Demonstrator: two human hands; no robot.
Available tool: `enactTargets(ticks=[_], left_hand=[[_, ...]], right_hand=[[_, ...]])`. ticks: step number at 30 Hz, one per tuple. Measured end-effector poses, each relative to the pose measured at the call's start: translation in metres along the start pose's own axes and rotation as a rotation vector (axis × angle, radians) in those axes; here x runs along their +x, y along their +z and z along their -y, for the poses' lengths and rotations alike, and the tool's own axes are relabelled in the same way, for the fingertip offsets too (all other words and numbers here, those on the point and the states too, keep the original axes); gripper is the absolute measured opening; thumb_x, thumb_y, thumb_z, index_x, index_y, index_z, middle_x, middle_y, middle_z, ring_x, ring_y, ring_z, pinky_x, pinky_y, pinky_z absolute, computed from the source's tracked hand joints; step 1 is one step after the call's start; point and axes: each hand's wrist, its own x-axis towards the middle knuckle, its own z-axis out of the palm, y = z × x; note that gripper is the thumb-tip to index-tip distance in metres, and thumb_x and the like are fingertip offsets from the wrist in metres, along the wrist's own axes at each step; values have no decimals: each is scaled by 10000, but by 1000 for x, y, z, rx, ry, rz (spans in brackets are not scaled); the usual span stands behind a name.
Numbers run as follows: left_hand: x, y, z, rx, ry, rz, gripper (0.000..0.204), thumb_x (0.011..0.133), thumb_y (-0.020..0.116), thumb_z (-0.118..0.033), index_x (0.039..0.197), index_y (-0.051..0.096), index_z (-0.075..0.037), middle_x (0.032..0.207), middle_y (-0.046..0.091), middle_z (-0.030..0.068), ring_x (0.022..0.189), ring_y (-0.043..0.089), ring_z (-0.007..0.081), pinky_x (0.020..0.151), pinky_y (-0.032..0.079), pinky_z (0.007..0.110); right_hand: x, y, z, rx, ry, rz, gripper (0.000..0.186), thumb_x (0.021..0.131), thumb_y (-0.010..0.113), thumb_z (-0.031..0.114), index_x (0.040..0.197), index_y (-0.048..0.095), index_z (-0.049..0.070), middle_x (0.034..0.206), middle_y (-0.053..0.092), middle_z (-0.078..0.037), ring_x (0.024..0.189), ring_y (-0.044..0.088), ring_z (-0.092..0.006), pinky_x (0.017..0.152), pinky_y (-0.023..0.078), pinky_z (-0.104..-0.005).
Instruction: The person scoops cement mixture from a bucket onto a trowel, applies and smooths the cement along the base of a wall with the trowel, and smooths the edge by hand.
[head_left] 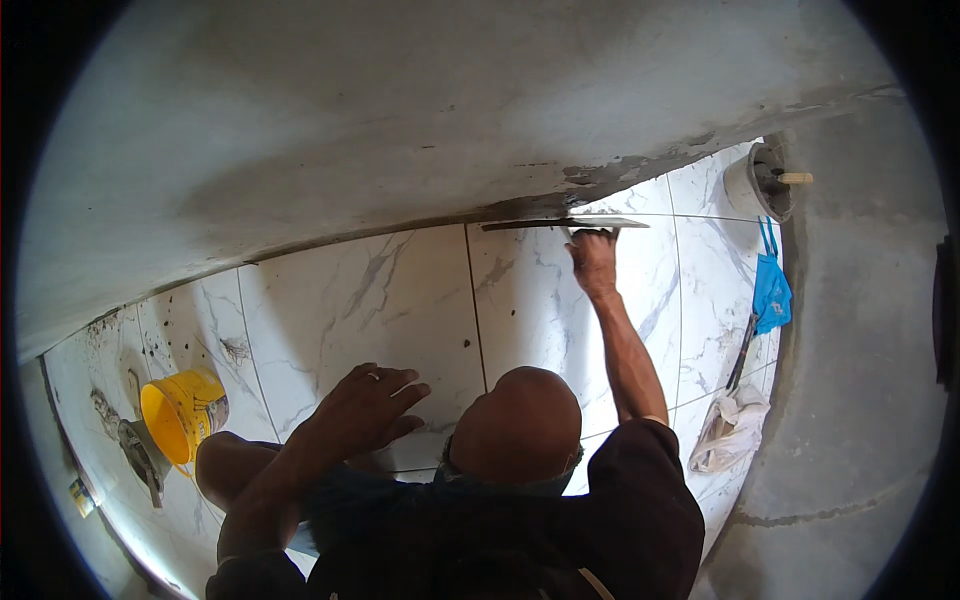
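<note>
Gripping trowel (540, 224) w/ R hand (594, 258) at base of grey wall (400, 110), L hand (368, 405) spread over marbled-tile flr (400, 310).

wall (400, 110): matt grey cement look, mostly smooth, rough and flaky along foot. floor tiles (410, 290): glossy, marble-veined. flat tool (622, 222): smooth, metal-looking. yellow bucket (203, 398): plastic. whitish bag (733, 432): thin crinkled plastic. pale handle (796, 178): wood.

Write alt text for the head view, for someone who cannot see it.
A person's right hand grips a flat trowel at the foot of a grey wall, over marbled white tiles; the left hand is open and holds nothing. A yellow bucket is at left, a grey bucket at right.
</note>
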Motion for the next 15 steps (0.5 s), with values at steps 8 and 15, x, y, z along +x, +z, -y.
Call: enactTargets(ticks=[8, 15], left_hand=[[-3, -6, -5, -35, -35, 35, 433, 882, 660, -314, 1258, 558, -126, 1313, 568, 114, 1202, 550, 273, 1050, 387, 458], [-6, -7, -10, -32, 0, 29, 434, 879, 664, -311, 1254, 556, -122, 1303, 572, 125, 1191, 557, 277, 1033, 398, 452]], right_hand=[[17, 35, 10, -104, 48, -77, 255, 790, 699, 140, 1000, 574, 68, 972, 575, -149, 996, 515, -369, 964, 341, -546], [26, -38, 4, -69, 20, -138, 223, 783, 728, 111, 899, 543, 63, 848, 568, -135, 907, 532, -360, 1002, 313, -534]])
